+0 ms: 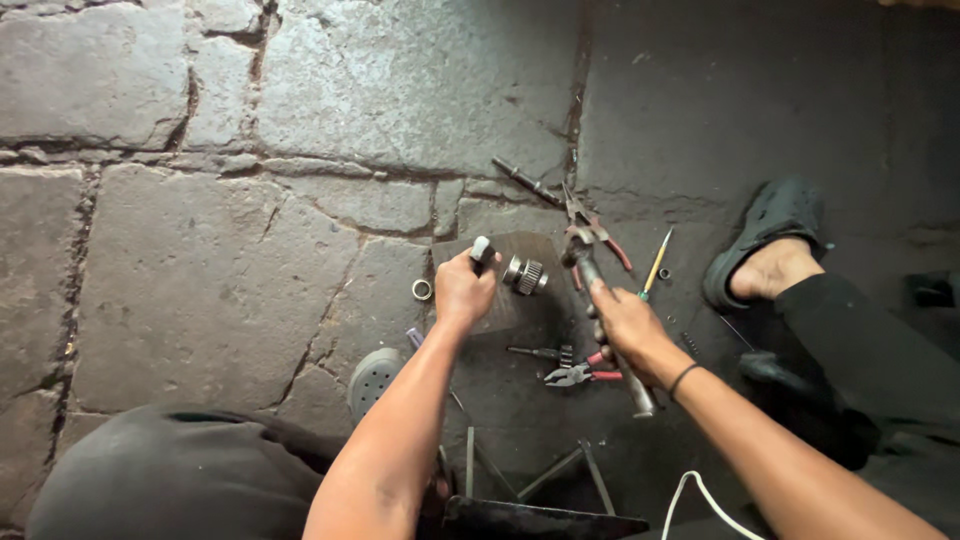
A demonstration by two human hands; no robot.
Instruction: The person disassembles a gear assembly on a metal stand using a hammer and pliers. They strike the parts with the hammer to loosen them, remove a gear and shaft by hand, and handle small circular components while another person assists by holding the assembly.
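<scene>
Beside the toothed gear [525,275] on the stone floor [200,290], the left hand [463,288] had its fingers clamped on a small metal piece [482,250], just left of the gear. The right hand [628,325] gripped a hammer [598,300], its long handle running down toward the wrist and its head just right of the gear. Red-handled pliers [578,374] lay below the gear, with bare floor far to its left.

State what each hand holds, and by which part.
Left hand grips a small metal part by its lower end. Right hand grips a hammer around the middle of its handle.
</scene>
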